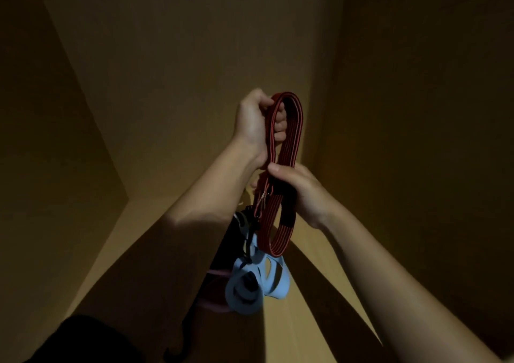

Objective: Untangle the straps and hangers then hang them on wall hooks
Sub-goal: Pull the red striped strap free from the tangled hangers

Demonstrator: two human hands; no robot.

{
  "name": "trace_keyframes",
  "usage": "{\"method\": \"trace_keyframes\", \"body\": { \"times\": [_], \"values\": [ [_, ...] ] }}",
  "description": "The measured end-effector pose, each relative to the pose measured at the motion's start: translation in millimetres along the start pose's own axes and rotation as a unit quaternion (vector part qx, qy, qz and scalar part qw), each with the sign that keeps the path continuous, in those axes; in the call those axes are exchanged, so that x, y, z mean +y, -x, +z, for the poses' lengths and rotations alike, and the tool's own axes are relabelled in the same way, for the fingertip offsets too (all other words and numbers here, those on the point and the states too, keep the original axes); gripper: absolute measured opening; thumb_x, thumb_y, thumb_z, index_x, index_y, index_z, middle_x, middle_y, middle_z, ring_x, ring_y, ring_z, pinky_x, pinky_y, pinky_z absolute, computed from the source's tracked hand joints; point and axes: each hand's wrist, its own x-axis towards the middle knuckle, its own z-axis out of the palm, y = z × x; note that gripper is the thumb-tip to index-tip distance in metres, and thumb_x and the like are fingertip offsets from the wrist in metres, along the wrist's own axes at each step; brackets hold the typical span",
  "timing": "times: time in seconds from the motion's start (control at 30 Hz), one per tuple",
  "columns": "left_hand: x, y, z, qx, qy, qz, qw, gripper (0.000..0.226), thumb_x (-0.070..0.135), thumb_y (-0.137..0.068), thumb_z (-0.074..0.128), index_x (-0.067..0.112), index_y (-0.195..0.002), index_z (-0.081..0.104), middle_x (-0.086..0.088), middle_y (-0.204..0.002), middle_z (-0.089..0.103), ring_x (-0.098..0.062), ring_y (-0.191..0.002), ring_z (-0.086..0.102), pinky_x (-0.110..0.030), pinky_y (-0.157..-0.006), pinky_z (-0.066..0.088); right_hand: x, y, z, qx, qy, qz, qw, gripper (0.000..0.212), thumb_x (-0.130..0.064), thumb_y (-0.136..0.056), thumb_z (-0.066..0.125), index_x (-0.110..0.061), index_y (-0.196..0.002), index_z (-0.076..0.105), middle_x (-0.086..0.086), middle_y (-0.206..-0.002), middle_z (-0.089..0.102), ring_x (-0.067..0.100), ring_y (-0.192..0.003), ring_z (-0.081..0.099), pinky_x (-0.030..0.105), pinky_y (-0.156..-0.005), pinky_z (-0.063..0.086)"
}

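Dim walls (194, 43) met in a corner, with no hooks in view. Before them the strap (297, 129), red with dark ribs, stood as a doubled loop, likely raised to lift it clear of the tangle. The left hand (256, 123) gripped its top and the right hand (303, 193) clamped the strands lower. Pale blue hangers (250, 285) dangled beneath.

We see a strap (295, 137) in red, lined lengthwise with thin dark stripes and crossed by a black band (288, 211). Under it are a pale blue looped piece (278, 291), a thin pink cord (219, 272) and dim ochre walls (194, 43).
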Motion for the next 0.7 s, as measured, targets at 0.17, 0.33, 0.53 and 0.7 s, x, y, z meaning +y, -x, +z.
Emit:
{"method": "trace_keyframes", "body": {
  "times": [0.17,0.33,0.53,0.7],
  "values": [
    [-33.9,-4.9,-3.5,-0.014,-0.015,-0.061,0.998,0.029,0.018,-0.085,0.034,0.010,-0.066,0.053,0.003,-0.049,0.041,-0.009,-0.042,0.033,-0.015,-0.036,0.029,11.4,19.2,-11.9,0.047,0.048,-0.007,0.998,0.007,-0.012,-0.087,0.057,-0.018,-0.089,0.058,-0.002,-0.079,0.061,0.014,-0.076,0.061,0.031,-0.074,0.052],
    [-78.1,-3.0,-3.0,0.013,0.004,-0.119,0.993,0.027,0.014,-0.088,0.038,0.009,-0.077,0.062,0.002,-0.057,0.054,-0.010,-0.056,0.047,-0.022,-0.054,0.040,25.2,40.8,-20.8,0.092,0.067,0.049,0.992,0.012,-0.005,-0.086,0.055,-0.017,-0.085,0.055,-0.003,-0.070,0.061,0.009,-0.064,0.061,0.019,-0.061,0.050],
    [-122.5,9.4,-14.9,0.019,-0.146,-0.189,0.971,0.023,0.025,-0.095,0.038,0.015,-0.092,0.058,-0.001,-0.083,0.061,-0.017,-0.084,0.059,-0.032,-0.080,0.047,47.4,50.0,-49.4,0.213,0.285,0.214,0.910,0.024,-0.020,-0.088,0.051,-0.016,-0.111,0.045,-0.003,-0.079,0.053,0.010,-0.065,0.051,0.022,-0.052,0.036],
    [-173.7,20.1,-29.9,0.019,-0.336,-0.203,0.920,0.030,0.046,-0.084,0.048,0.020,-0.097,0.057,-0.006,-0.099,0.067,-0.024,-0.093,0.064,-0.041,-0.087,0.053,82.2,56.8,-66.5,0.170,0.366,0.382,0.832,0.058,-0.023,-0.087,0.050,-0.007,-0.137,0.026,0.009,-0.102,0.051,0.020,-0.082,0.052,0.025,-0.059,0.041]
  ]
}}
